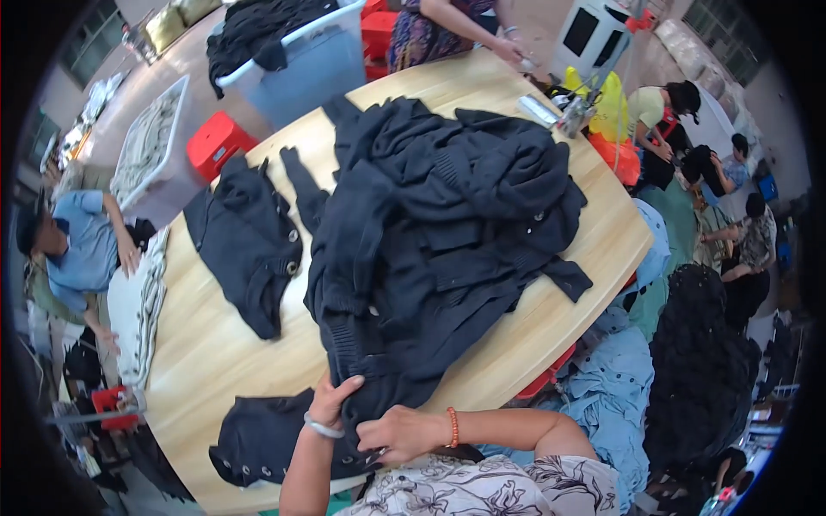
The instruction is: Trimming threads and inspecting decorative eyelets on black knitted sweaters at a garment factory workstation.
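My left hand (330,401), with a pale bangle at its wrist, is closed on the near edge of a dark knit garment (397,378), thumb on top. Close to its right, my right hand (403,433), wearing an orange bead bracelet, has curled fingers pinching cloth of the same garment. This garment runs into a large heap of dark knitwear (447,198) with ribbed parts and a few buttons. Left of my hands lies a folded dark piece (258,434) with a row of round buttons along its lower edge. The fingertips are partly hidden by the fabric.
A separate dark cardigan (249,245) lies left on the wooden table (194,344). A co-worker (82,236) handles pale garments (142,301) at the left edge. Beyond are a blue bin (297,82) and a red stool (218,142). Light-blue garments (607,387) are heaped on the right.
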`<state>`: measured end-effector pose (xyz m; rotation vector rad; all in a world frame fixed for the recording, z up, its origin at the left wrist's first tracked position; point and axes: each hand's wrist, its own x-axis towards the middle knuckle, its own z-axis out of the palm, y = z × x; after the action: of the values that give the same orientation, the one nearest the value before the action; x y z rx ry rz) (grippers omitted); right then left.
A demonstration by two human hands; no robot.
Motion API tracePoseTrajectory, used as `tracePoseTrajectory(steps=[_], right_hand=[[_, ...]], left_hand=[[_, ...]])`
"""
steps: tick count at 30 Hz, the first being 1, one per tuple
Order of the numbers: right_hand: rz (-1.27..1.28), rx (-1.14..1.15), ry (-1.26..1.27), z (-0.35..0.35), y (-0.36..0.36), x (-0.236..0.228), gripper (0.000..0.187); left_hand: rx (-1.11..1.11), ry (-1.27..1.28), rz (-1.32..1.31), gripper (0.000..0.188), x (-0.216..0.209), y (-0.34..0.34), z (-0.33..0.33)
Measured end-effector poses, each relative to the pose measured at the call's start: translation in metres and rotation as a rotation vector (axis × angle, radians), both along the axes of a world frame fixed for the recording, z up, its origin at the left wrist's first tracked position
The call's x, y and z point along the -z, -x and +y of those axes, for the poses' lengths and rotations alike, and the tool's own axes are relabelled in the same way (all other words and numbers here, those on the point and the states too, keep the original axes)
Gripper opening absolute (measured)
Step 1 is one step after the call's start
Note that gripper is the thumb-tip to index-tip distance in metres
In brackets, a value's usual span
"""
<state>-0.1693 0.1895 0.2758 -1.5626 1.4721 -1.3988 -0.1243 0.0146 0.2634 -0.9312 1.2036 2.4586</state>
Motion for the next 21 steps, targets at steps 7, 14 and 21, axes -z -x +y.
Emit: tracePoseTrajectory(steps=[7,14,21], right_hand=[[-0.158,0.647,-0.093,0.016,0.041,0.011,0.015],[0.190,0.933,-0.061,-0.040,0.035,0.017,0.067],[0.047,0.789,-0.386,-0.094,-0.013,0.084,0.048]], left_hand=[[-0.115,0.074,0.111,0.048,-0.002,-0.069,-0.017],[-0.002,0.281,0.315,0.047,-0.054,-0.158,-0.073],[-0.096,0.313,-0.038,0.051,-0.002,-0.267,-0.143]])
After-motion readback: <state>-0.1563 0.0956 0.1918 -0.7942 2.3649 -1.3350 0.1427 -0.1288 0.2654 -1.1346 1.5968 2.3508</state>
